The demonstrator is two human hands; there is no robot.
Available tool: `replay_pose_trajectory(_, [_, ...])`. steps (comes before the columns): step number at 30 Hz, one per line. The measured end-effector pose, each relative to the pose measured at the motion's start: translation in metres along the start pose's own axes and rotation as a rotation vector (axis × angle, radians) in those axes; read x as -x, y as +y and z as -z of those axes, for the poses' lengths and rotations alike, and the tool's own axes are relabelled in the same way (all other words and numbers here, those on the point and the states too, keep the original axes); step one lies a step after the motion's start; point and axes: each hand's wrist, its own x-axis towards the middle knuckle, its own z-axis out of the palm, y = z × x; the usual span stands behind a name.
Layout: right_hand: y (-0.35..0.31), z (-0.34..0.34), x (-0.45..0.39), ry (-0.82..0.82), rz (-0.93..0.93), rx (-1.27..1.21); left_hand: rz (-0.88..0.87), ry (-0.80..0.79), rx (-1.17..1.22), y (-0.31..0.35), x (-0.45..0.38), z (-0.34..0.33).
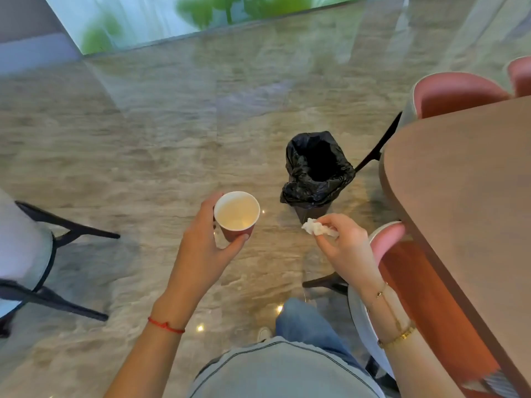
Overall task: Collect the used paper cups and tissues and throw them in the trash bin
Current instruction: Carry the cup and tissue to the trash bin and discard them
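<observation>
Because the small dark trash bin lined with a crumpled black plastic bag [316,170] stands on the marbled floor [143,156] some way ahead of both hands, a release from here would probably miss it: neither hand is above the opening. The crumpled white tissue [317,227] is light, so I judge it could drift and fall beside the bin if it is let go from this height. The red paper cup with the white inside [237,212] is upright, and I cannot tell whether some liquid remains at its bottom; if it does, a throw instead of a low drop could splash it on the floor. The bag hangs loose around the rim, so the cup could also catch on a fold. The left hand [201,242] is stretched forward, thumb on the near side of the cup and the fingers [214,198] curled round the far side, holding it below the rim. The right hand [344,245] is raised near the corner of the brown wooden table [465,202], above a pink padded chair [388,239], and pinches the tissue between thumb and fingertips.
</observation>
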Motion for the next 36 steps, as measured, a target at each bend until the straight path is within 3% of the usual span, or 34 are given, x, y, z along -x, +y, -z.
replay_pose_trajectory(9, [0.046,-0.029,-0.155,0.052,-0.129,-0.007,-0.023,-0.094,0.028,-0.037,-0.175,-0.053])
replay_pose_trajectory(24, [0.138,-0.003,-0.435,0.183,-0.295,-0.003,-0.171,-0.244,0.001,-0.028,-0.513,-0.183])
replay_pose_trajectory(36, [0.199,-0.036,-0.532,0.280,-0.685,-0.043,-0.341,-0.628,-0.022,-0.038,-0.676,-0.295])
